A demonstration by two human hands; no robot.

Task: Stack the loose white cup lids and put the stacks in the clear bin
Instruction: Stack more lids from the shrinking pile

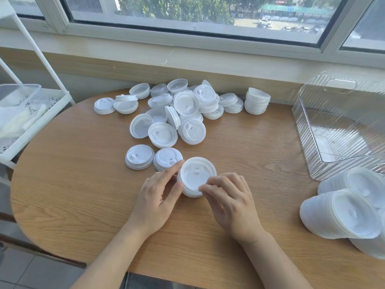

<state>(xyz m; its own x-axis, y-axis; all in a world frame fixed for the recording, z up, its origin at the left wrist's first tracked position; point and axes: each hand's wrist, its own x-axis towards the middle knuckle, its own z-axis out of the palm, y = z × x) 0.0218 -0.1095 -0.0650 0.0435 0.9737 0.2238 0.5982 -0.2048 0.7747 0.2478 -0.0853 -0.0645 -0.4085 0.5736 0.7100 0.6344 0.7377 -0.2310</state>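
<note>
A small stack of white cup lids (195,174) stands on the wooden table (73,184), tilted toward me. My left hand (158,197) grips its left rim with thumb and fingers. My right hand (229,197) pinches its lower right rim. Behind it lies a pile of several loose white lids (179,113), some lying singly, some in short stacks. The clear ribbed bin (337,130) stands at the right with its opening toward the table's middle and only a small white thing inside.
Long lid stacks (341,213) lie on their sides at the right front edge. A white wire rack (31,113) with a plastic tub stands at the left. The window sill runs along the back of the table.
</note>
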